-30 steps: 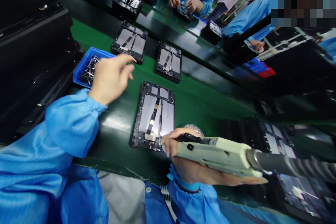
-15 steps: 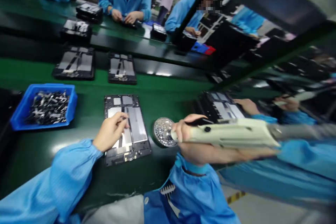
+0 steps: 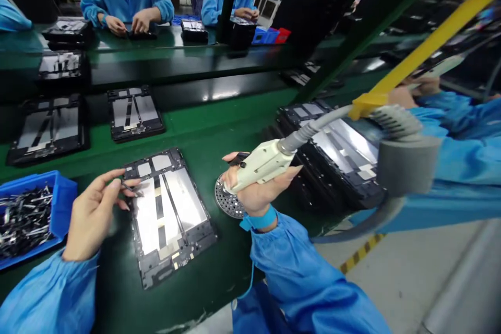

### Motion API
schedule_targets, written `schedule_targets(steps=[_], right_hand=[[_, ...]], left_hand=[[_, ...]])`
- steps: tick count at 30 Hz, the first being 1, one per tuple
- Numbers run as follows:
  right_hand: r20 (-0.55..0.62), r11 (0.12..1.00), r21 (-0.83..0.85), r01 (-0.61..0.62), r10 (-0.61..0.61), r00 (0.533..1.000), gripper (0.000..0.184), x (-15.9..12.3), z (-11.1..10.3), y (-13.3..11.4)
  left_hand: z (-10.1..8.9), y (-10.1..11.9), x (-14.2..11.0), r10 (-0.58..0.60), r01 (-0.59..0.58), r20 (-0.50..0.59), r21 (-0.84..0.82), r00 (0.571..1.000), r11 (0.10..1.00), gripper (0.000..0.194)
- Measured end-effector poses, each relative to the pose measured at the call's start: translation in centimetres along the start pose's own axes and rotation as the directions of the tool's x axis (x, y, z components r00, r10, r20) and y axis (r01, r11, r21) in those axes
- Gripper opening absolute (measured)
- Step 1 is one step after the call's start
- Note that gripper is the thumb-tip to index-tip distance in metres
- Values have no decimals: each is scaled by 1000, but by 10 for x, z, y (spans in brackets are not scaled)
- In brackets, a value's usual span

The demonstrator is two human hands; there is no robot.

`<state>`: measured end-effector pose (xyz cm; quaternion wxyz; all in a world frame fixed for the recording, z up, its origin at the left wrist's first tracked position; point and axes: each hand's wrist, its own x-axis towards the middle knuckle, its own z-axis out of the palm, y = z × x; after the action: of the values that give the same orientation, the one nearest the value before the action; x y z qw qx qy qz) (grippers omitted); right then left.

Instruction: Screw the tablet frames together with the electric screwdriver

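Note:
An opened tablet chassis [image 3: 168, 209] lies on the green belt [image 3: 219, 120] right in front of me. My left hand [image 3: 94, 214] pinches a small dark metal part [image 3: 131, 189] at the chassis's upper left edge. My right hand [image 3: 254, 188] is wrapped round a cream electric screwdriver [image 3: 264, 163], its tip pointing down at a round perforated screw dish [image 3: 228, 199] just right of the chassis. A grey hose [image 3: 313, 128] runs from the driver up to a yellow arm [image 3: 426, 47].
A blue bin [image 3: 58, 209] of small metal parts sits at my left. More opened tablets [image 3: 133, 112] lie further along the belt, and a stack [image 3: 336, 151] stands at the right. A neighbour's blue sleeve [image 3: 462, 135] is at right; other workers sit across.
My view swung right. My left hand came from the blue bin to the chassis with a small part. My right hand brought the screwdriver over the screw dish.

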<state>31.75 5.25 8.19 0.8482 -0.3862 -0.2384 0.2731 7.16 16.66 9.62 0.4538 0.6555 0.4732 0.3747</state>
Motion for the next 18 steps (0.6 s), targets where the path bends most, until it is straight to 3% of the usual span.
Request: schedule_targets(steps=[5,9,14,18], right_hand=[[4,999,-26,-31,31,1000,91,4,-1,4],[12,999,-38,-23,23,1000,91,5,-4,8],[-14,998,-33,60,-60,998,84,7,-5,10],[-10,998,-46,35,-35,999,87,7,-6,11]], left_hand=[[-2,-9,10,32,-34,-62,-20,998,999,36],[-2,-12,16,25,-33,-123,-68,992,997,36],[-4,-19,24,-38,37,-303,-9,952,999,34],[-4,-20,30,-91,62,-310,-101,946,993,40]])
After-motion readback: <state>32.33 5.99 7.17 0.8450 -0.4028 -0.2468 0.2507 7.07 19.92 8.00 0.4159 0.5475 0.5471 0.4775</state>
